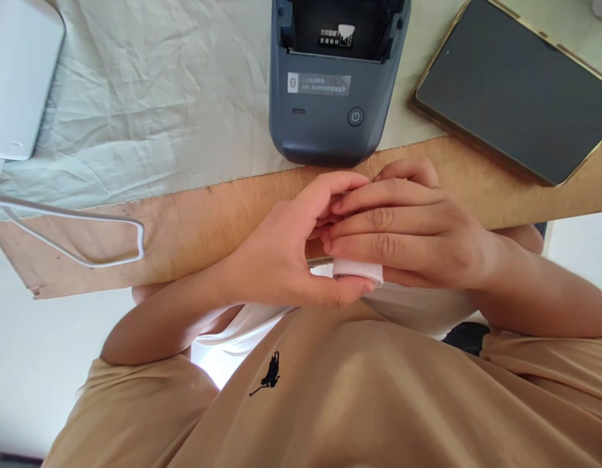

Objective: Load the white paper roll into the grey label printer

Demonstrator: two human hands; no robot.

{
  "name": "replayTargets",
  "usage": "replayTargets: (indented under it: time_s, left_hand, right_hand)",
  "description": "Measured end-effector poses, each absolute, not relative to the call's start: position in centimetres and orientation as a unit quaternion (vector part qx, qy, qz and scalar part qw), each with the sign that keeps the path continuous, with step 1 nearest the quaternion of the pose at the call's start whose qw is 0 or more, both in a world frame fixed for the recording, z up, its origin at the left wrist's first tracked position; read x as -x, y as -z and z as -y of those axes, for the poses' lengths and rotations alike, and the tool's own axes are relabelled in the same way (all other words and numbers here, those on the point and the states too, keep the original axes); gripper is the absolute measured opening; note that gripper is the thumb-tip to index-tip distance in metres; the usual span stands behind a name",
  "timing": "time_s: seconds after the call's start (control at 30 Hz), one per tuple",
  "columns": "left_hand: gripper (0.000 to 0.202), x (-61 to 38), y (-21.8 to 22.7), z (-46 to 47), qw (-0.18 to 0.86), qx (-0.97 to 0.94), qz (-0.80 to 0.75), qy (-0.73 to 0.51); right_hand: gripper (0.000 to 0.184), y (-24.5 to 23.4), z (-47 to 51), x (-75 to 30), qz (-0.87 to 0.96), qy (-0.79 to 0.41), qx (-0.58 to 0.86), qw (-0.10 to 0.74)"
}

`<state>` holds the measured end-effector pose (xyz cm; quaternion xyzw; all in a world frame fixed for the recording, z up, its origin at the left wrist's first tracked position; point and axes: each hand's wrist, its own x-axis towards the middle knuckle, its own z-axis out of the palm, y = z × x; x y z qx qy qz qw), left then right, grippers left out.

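Observation:
Between my two hands is a small white paper roll (358, 270), held close to my body at the table's front edge. My left hand (288, 250) curves around it, the thumb pressed along its near end. From the other side my right hand (418, 231) lies over the roll, its fingers reaching across and hiding most of it. Just beyond the hands stands a dark blue-grey label printer (320, 117) with its top compartment open; a sticker and a round power button show on its front.
A tablet or large phone (518, 84) in a gold-edged case lies at the right. At the far left are a white boxy device (21, 78) and a white cable (96, 216). A pale wrinkled cloth (169, 84) covers the wooden table (198, 227) except along its front strip.

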<state>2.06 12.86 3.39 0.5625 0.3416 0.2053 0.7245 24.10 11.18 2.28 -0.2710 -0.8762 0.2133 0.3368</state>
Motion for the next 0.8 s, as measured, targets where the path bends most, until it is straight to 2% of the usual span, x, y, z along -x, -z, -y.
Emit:
replayTargets:
  time_s: [0.17,0.27,0.47,0.63,0.7,0.8]
  left_hand:
    - [0.068,-1.7,-2.9,-12.7,0.701,-0.601,-0.31,-0.226]
    - [0.074,-1.5,-2.2,-12.5,0.693,-0.616,-0.271,-0.256]
    - [0.074,-1.8,-0.8,-12.8,0.576,-0.676,-0.223,-0.401]
    - [0.033,-2.1,-1.3,-13.2,0.476,-0.732,-0.233,-0.429]
    - [0.027,-2.2,-1.6,-13.0,0.498,-0.713,-0.264,-0.418]
    - [0.024,-2.4,-1.8,-12.5,0.53,-0.672,-0.315,-0.41]
  right_hand:
    - [0.019,-2.1,-11.2,-23.9,0.869,-0.23,0.27,0.346]
    - [0.014,-2.0,-11.6,-24.0,0.857,-0.219,0.257,0.39]
    - [0.027,-2.1,-11.7,-24.1,0.807,-0.272,0.286,0.439]
    - [0.044,-1.7,-11.1,-24.3,0.759,-0.375,0.328,0.42]
    - [0.051,-1.7,-11.2,-24.3,0.747,-0.401,0.32,0.424]
    - [0.042,-1.9,-11.6,-24.4,0.793,-0.334,0.306,0.407]
